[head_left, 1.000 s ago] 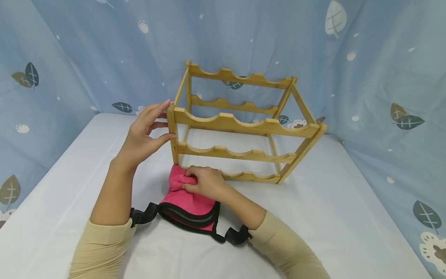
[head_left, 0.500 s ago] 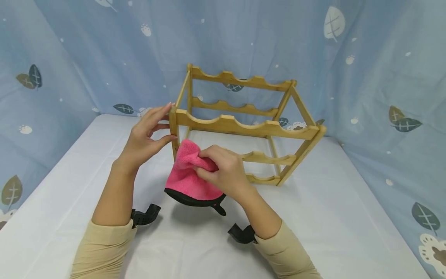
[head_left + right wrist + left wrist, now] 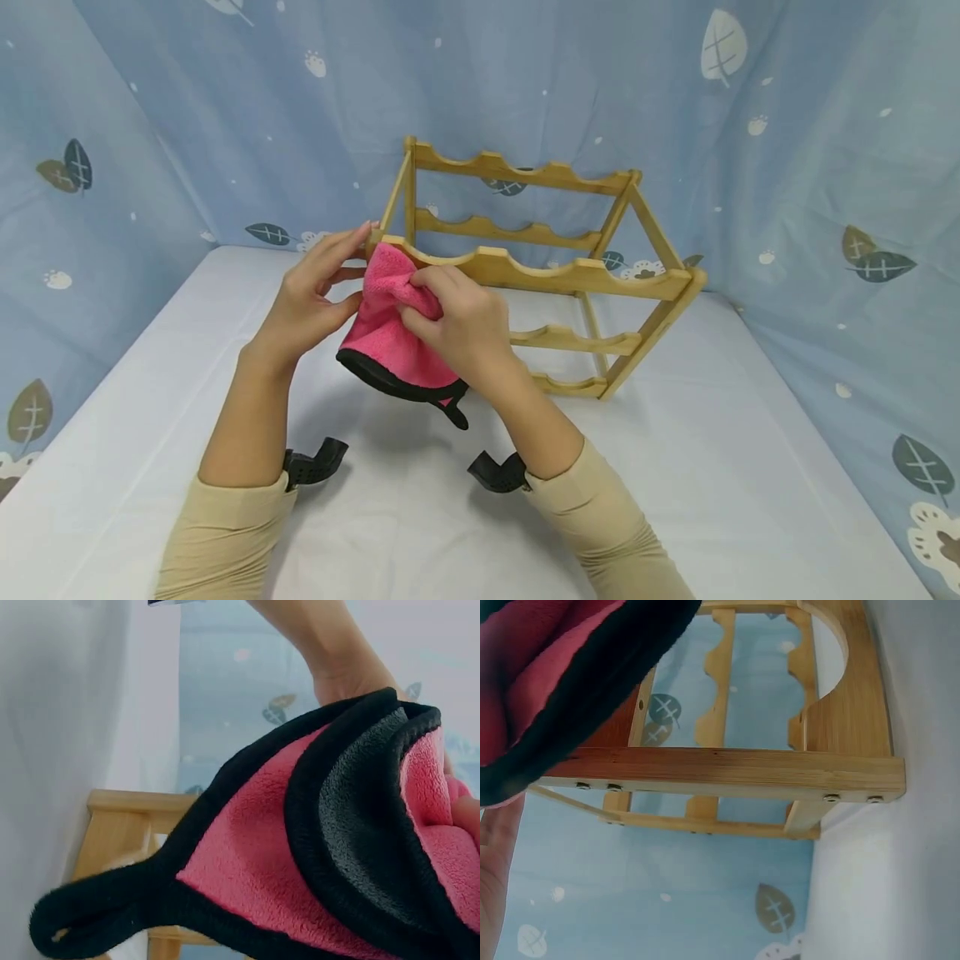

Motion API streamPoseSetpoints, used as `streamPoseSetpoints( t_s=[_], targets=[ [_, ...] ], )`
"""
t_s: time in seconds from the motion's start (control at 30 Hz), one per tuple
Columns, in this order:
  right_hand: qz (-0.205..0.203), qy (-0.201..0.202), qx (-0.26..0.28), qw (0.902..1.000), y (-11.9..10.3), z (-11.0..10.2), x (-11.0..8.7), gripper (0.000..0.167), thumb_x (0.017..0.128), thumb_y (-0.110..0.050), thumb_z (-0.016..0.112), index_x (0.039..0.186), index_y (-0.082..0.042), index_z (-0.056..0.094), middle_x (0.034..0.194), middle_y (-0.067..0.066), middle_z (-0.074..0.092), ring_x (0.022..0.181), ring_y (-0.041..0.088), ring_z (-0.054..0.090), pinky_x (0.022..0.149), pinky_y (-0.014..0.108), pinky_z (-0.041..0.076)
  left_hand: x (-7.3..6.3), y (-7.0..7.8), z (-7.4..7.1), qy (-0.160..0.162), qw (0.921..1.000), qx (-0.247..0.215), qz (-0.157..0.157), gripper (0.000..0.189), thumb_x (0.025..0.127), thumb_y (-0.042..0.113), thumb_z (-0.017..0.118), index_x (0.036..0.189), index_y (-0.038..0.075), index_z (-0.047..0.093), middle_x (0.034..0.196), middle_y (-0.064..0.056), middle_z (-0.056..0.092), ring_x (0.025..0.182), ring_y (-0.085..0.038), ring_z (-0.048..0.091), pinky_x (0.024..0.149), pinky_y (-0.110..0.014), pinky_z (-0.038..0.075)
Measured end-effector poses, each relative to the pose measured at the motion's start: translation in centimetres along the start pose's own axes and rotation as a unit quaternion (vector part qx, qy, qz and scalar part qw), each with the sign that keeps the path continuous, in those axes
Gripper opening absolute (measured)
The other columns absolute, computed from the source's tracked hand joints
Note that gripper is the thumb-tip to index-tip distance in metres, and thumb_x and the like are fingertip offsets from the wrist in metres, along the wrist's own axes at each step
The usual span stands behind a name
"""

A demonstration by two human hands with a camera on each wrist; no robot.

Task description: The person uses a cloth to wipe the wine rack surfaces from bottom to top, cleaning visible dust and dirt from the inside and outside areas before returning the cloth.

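A wooden wine rack (image 3: 555, 271) with scalloped rails stands on the white-covered table. My left hand (image 3: 311, 292) holds its front left post near the top, fingers behind and thumb in front. My right hand (image 3: 465, 321) pinches a bunched pink cleaning cloth (image 3: 386, 333) with black trim and a hanging loop. The cloth lies against the top of that post and the left end of the upper front rail, hiding both. In the right wrist view, the folded cloth (image 3: 255, 840) shows a dark grey inner layer. The left wrist view shows the post (image 3: 727, 769) with screw heads, the cloth's black edge overlapping it.
Blue patterned curtains (image 3: 225, 108) surround the table (image 3: 750, 467) at the back and sides. Black wrist mounts (image 3: 318, 462) stick out from both forearms, low over the table. The rack's right end post (image 3: 652, 333) leans outward in the head view.
My right hand has raised the cloth from the foot of the rack's front left post up to its top. The left hand stays at the post, and the rack has hardly moved.
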State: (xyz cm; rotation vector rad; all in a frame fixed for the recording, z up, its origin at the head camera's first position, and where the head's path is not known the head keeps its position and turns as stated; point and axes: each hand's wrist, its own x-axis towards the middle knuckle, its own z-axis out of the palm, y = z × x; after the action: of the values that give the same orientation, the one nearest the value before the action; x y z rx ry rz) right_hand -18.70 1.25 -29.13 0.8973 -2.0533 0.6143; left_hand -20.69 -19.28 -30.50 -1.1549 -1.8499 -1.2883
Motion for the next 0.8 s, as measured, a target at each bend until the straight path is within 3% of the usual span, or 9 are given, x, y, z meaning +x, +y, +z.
streamPoseSetpoints(
  t_s=[0.37,0.6,0.8],
  targets=[
    [0.050,0.024,-0.012,0.9984,1.0,-0.9,-1.1,0.021,0.078,-0.018,0.077,0.093,-0.008,0.066,0.089,0.004,0.068,0.079,0.013,0.065,0.057,0.022,0.054,0.0,0.1,-0.2,-0.007,0.9998,0.017,-0.009,0.091,0.057,-0.032,0.069,0.139,-0.006,0.041,0.134,-0.011,0.049,0.114,-0.015,0.054,0.093,-0.021,0.051],
    [0.071,0.049,0.002,0.9963,2.3,-2.1,-2.3,0.021,0.076,-0.014,0.076,0.091,-0.004,0.066,0.088,0.008,0.068,0.076,0.017,0.065,0.055,0.026,0.056,0.0,-0.1,-0.2,-0.009,0.9999,0.004,-0.009,0.088,0.061,-0.026,0.071,0.140,-0.004,0.040,0.136,-0.011,0.048,0.115,-0.017,0.054,0.094,-0.022,0.051],
    [0.086,0.064,0.006,0.9942,3.3,-3.5,-3.1,0.020,0.077,-0.012,0.075,0.091,-0.002,0.065,0.089,0.010,0.068,0.075,0.020,0.065,0.062,0.030,0.058,0.0,-0.2,-0.1,-0.009,0.9999,-0.006,-0.008,0.086,0.063,-0.025,0.070,0.141,-0.003,0.040,0.136,-0.011,0.047,0.114,-0.019,0.054,0.094,-0.023,0.051]
  ],
)
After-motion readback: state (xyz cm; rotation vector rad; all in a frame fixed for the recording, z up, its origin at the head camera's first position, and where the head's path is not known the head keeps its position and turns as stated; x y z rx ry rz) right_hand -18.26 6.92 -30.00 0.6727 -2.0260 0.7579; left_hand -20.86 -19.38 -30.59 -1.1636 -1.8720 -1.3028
